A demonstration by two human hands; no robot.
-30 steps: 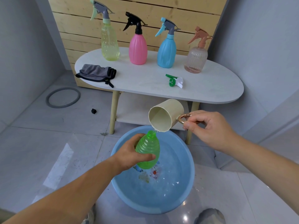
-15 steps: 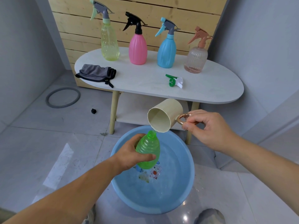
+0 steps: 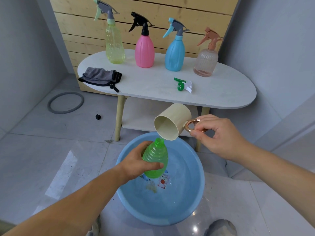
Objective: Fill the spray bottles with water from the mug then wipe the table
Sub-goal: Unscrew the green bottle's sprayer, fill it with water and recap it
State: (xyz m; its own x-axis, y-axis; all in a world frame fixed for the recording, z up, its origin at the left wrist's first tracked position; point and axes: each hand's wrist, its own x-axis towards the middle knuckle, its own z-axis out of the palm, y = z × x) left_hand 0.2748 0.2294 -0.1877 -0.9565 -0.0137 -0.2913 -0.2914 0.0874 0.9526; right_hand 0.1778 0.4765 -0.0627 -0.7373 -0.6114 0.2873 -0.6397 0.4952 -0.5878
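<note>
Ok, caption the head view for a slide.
Over a blue basin, the left hand holds a green bottle while the right hand tips a cream mug into its neck.

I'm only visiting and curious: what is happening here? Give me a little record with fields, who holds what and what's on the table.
left hand: grips the green bottle, open-necked, over the blue basin
right hand: pinches the handle of the tilted mug, its lip at the bottle's mouth
table: yellow spray bottle, pink spray bottle, blue spray bottle, clear spray bottle, all capped and upright; grey cloth; loose green spray head
stage: filling; wiping not begun
</note>
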